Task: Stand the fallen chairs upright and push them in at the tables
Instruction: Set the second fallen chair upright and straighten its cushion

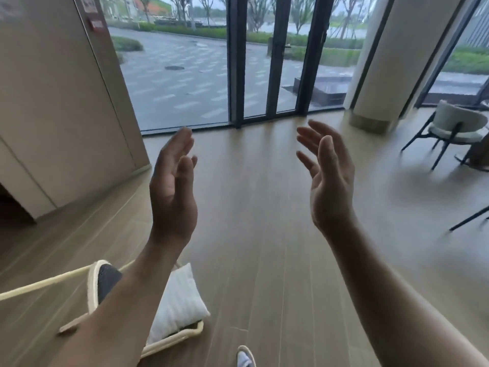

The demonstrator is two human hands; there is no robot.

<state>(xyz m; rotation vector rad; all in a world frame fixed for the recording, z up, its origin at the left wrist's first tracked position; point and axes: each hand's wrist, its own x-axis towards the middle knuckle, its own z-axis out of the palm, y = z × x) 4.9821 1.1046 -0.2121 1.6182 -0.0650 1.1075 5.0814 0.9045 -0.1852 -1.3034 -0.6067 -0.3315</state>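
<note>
Both your left hand (173, 197) and right hand (330, 181) are hovering open, empty; reach down, gripping the fallen chair (92, 287) frame firmly.

A pale wood-plank floor (264, 260) carries everything. The cream-framed chair (91, 287) lies tipped over on it, a white cushion (180, 305) against its frame. Well beyond that chair, by the round column (375, 75), a dark-legged chair (455, 128) stands upright

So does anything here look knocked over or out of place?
Yes. A cream-framed chair lies tipped on the floor at lower left, its white cushion spilling out. The pale chair at far right stands upright.
</note>
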